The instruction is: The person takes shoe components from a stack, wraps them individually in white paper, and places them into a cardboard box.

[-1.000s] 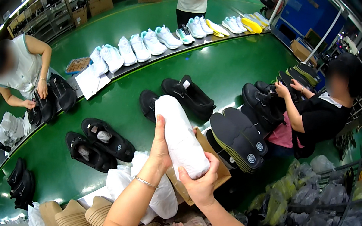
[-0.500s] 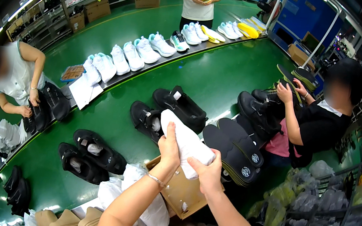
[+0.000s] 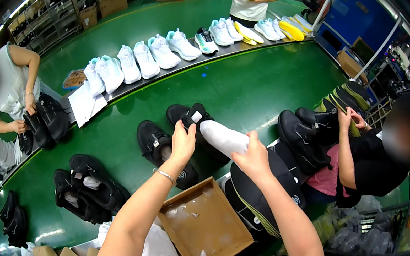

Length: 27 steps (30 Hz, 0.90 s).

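Observation:
My right hand [image 3: 254, 157] grips the wide end of a white paper-wrapped shoe stuffing [image 3: 224, 138]. Its rounded narrow end points left, over the opening of a black shoe [image 3: 179, 113]. At that shoe's tongue, beside a white label, my left hand [image 3: 183, 143] has its thumb and fingertips on the upper; the exact grip is partly hidden. Nearer to me lies a second black shoe [image 3: 149, 138] with crumpled stuffing inside, partly behind my left hand and wrist.
Below my hands stands a shallow cardboard box [image 3: 206, 229] with paper scraps. Stacked black insoles [image 3: 264, 190] lie to its right, another black shoe pair [image 3: 85, 184] to the left. White sneakers [image 3: 143, 60] line a raised shelf. Co-workers handle shoes [image 3: 47, 120] and insoles [image 3: 349, 104].
The white stuffing has gone from both hands to my right hand alone and now lies over the far black shoe. My left hand has moved to that shoe's tongue. The view has shifted.

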{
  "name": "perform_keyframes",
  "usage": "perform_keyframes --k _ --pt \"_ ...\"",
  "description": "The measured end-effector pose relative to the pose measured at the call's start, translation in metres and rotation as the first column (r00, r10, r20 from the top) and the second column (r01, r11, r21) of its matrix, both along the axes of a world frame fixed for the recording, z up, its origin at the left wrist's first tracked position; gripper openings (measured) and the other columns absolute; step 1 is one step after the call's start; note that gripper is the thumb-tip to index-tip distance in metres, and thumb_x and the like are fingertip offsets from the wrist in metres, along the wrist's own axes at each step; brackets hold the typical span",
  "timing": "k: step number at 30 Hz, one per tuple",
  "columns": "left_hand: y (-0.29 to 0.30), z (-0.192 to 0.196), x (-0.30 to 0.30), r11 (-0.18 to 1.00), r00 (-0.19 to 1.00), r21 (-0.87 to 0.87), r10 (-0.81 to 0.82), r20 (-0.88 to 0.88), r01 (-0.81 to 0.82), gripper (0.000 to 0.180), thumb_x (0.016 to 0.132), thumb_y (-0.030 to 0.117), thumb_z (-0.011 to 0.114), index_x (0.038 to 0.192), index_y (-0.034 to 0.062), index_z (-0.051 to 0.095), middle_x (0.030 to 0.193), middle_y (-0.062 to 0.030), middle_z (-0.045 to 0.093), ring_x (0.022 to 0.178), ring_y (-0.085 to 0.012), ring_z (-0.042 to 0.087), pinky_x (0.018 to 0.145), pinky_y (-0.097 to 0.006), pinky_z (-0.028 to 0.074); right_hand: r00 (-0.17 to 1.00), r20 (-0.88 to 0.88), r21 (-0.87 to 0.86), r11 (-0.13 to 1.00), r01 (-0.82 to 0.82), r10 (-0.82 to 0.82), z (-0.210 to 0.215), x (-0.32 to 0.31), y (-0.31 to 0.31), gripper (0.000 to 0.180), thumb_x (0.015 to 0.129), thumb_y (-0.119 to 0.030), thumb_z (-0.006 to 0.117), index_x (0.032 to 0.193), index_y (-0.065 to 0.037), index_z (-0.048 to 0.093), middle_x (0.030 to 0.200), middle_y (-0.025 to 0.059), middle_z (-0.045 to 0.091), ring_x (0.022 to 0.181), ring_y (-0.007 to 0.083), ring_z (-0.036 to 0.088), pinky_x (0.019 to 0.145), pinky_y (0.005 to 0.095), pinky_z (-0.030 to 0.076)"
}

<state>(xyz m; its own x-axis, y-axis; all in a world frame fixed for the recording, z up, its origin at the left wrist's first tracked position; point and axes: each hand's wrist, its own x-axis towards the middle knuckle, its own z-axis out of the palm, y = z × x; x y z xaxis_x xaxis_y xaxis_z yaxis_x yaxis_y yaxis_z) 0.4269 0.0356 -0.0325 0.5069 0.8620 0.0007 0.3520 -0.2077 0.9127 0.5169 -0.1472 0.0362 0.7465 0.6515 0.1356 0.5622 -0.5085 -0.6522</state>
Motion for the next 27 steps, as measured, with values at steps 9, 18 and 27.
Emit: perform_keyframes --k 9,18,27 --pt "0.047 -0.047 0.032 0.999 0.999 0.005 -0.041 -0.034 0.041 0.060 0.086 0.023 0.058 0.129 -0.0104 0.032 0.121 -0.0260 0.051 0.112 -0.0316 0.051 0.094 -0.033 0.040 0.983 0.064 -0.191 0.969 -0.156 0.171 -0.052 0.013 0.090 0.042 0.063 -0.004 0.065 0.095 0.002 0.039 0.090 0.0276 0.056 0.084 0.0443 0.057 0.074 0.0468 0.049" --pt "0.051 -0.053 0.029 0.995 0.993 0.078 -0.055 -0.102 0.063 0.038 0.085 0.019 0.058 0.111 -0.0075 0.051 0.101 -0.0240 0.060 0.094 -0.0319 0.059 0.080 -0.035 0.046 0.974 0.130 -0.276 0.950 -0.146 0.188 -0.089 0.012 0.120 0.051 0.062 -0.009 0.071 0.102 0.001 0.039 0.096 0.0217 0.056 0.092 0.0390 0.056 0.077 0.0460 0.046" --pt "0.053 -0.037 0.026 0.987 0.972 -0.007 -0.161 -0.171 0.162 0.040 0.087 0.019 0.055 0.114 -0.0095 0.048 0.102 -0.0251 0.059 0.094 -0.0303 0.059 0.081 -0.035 0.045 0.916 0.234 -0.329 0.913 -0.242 0.327 -0.110 0.016 0.119 0.048 0.063 -0.013 0.073 0.096 0.003 0.042 0.089 0.0205 0.058 0.090 0.0377 0.056 0.075 0.0428 0.049"
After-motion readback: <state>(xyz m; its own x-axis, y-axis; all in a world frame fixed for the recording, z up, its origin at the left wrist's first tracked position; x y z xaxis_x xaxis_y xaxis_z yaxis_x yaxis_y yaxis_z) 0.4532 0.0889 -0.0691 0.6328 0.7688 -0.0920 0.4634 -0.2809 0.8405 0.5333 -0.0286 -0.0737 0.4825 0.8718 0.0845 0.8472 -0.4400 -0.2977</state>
